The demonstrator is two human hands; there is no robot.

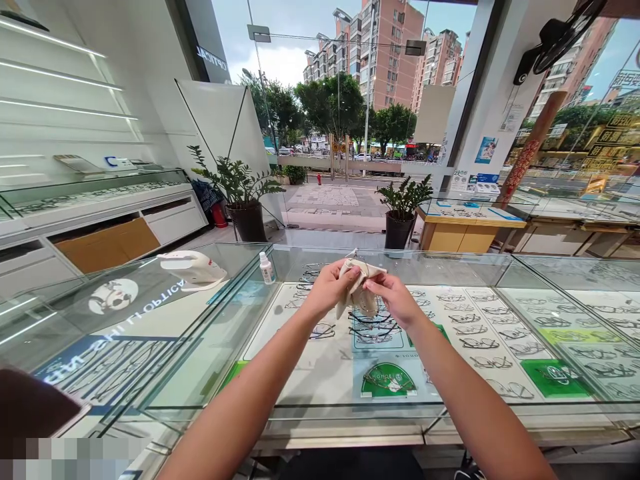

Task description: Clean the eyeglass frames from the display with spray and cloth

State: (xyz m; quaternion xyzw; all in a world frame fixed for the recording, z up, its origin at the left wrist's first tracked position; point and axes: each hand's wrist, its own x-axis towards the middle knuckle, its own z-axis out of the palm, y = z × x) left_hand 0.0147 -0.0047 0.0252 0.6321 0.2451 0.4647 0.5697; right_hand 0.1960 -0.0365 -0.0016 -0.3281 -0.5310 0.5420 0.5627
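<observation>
Above the glass display counter, my left hand (334, 285) is closed on a cream cleaning cloth (357, 303), thumb pressed on top of the folds. The cloth is bunched and hangs a little below the fingers. A thin-rimmed pair of eyeglasses (369, 268) shows in part at the cloth; most of it is covered by fabric and fingers. My right hand (395, 297) pinches its right side with thumb and fingertips, close to the cloth's edge. Both hands are raised over the counter and nearly meet.
Under the counter glass (310, 413) lie rows of eyeglasses (377, 327). A small white spray bottle (267, 269) and a white device with a handle (193, 269) stand on top, to the left. Beyond are potted plants (249, 213) and glass doors (340, 160).
</observation>
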